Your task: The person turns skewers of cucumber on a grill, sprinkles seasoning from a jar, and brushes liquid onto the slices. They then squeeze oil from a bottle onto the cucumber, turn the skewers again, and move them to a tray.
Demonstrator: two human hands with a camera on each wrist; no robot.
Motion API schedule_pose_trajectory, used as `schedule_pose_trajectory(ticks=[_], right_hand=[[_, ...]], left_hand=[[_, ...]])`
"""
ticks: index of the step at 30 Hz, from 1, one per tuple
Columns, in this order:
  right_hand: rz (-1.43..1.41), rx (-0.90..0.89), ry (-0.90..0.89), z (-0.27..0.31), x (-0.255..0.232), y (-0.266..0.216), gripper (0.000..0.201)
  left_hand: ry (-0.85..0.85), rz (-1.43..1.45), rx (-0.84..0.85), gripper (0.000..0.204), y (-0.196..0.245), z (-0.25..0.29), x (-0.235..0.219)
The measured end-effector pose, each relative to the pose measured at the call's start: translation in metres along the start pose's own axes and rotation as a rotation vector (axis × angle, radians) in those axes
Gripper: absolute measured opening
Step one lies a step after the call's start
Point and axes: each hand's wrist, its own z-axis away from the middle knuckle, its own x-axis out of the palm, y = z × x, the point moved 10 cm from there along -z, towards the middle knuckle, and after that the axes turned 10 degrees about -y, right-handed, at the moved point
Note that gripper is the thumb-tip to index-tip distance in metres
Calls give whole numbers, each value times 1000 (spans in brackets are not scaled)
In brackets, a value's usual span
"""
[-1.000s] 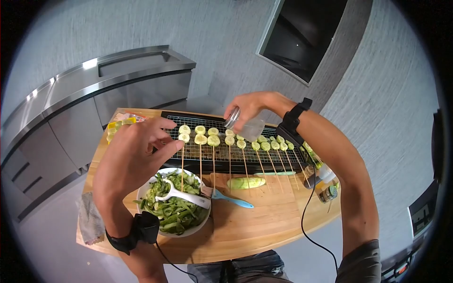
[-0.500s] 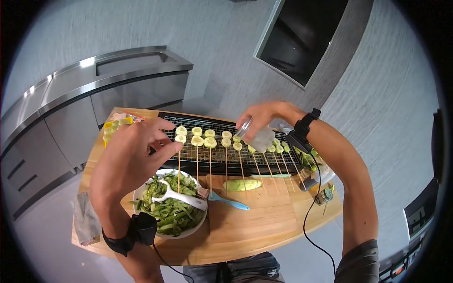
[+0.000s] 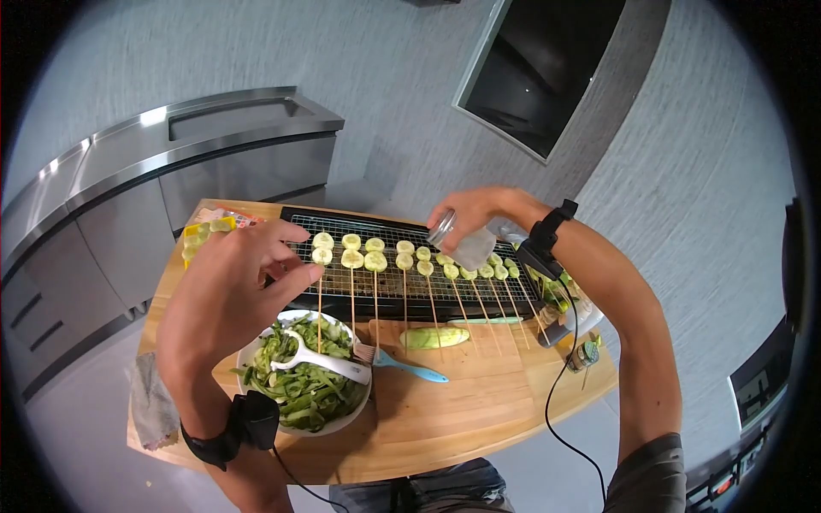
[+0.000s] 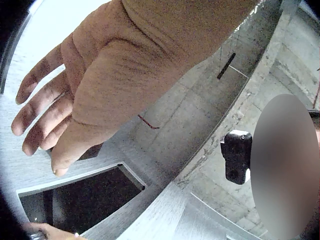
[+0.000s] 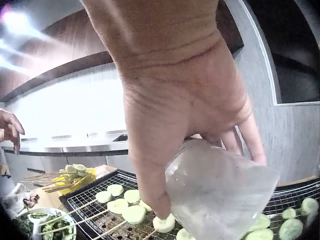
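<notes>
Above the wooden table (image 3: 453, 419), right fingers (image 5: 252, 137) grip a translucent jar (image 5: 220, 190); left fingers (image 4: 36, 111) hang loosely parted.

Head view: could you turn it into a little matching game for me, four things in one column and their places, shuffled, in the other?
Things:
1. Clear jar
2. White peeler
3. Blue brush handle
4. Grey cloth

Places:
A. On the green peelings in the bowl
B. At the left edge of the table
C. Held in the fingers of the right hand, above the grill
D. On the wood, just right of the bowl

Right pairs: 1-C, 2-A, 3-D, 4-B
</notes>
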Motion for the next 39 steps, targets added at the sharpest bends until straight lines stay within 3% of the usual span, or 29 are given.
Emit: schedule_pose_trajectory(ticks=[4, 6, 10, 12, 21, 27, 33, 39], right_hand=[[205, 47, -78, -3, 15, 8, 82], [36, 22, -16, -3, 11, 15, 81], [97, 49, -79, 0, 17, 19, 79], [-26, -28, -13, 1, 12, 21, 80], [82, 62, -51, 18, 18, 52, 76], [107, 123, -56, 30, 24, 58, 76], [70, 80, -2, 27, 25, 80, 75], [-49, 116, 59, 45, 25, 87, 74]], left_hand=[[-8, 2, 2, 37, -2, -1, 2], [2, 3, 20, 37, -1, -1, 1], [-65, 40, -86, 37, -4, -1, 3], [-69, 48, -99, 38, -5, -1, 4], [-18, 20, -24, 38, 0, -1, 3], [-79, 35, -127, 39, -6, -3, 8], [-46, 17, -55, 39, -3, -2, 6], [-87, 25, -109, 37, -8, -5, 11]])
